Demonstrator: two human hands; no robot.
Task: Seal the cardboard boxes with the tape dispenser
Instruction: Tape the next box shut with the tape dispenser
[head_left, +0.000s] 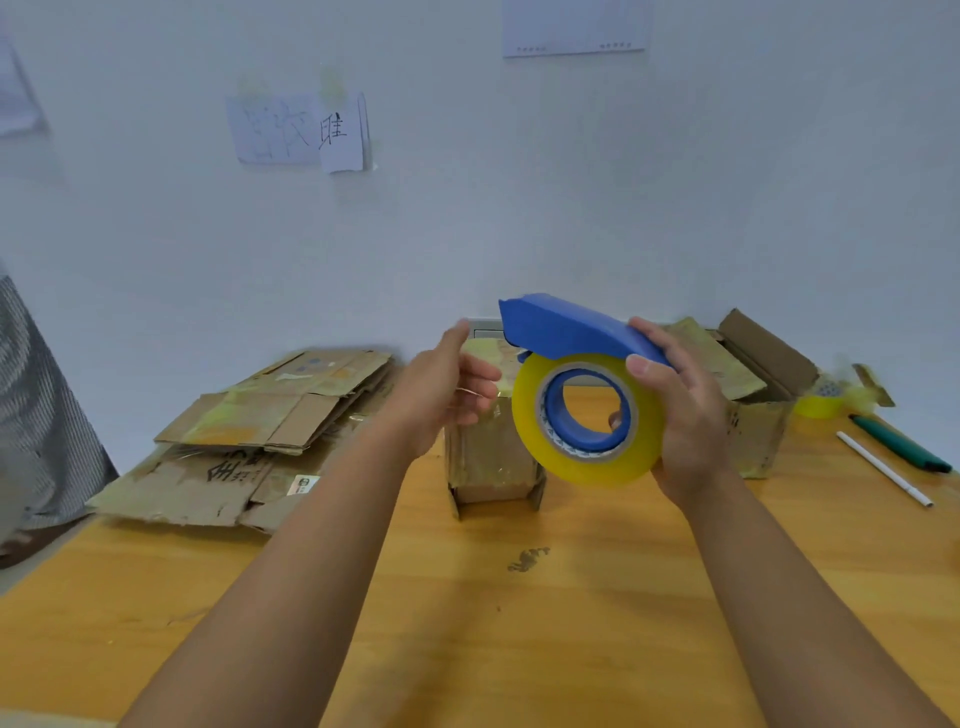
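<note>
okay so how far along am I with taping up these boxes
Early. The middle box carries tape on its front; whether its top is sealed is hidden. Right hand grips the dispenser above it; left hand is beside the roll. The right box remains open.

We seem to be in a plain office or small packing room rather than a home. We face a bare white wall (571, 197) with handwritten paper notes (298, 132) taped up and a printed sheet (576, 28) higher to the right. Below us runs a yellow wood-grain surface (519, 623) pushed against that wall. On its left we see a stack of flattened, tape-scarred cardboard (244, 441); small worn boxes (491, 457) stand in the middle and right. A spare tape roll (823, 400), a green marker (898, 444) and a white pen (883, 467) lie at the right edge.
</note>
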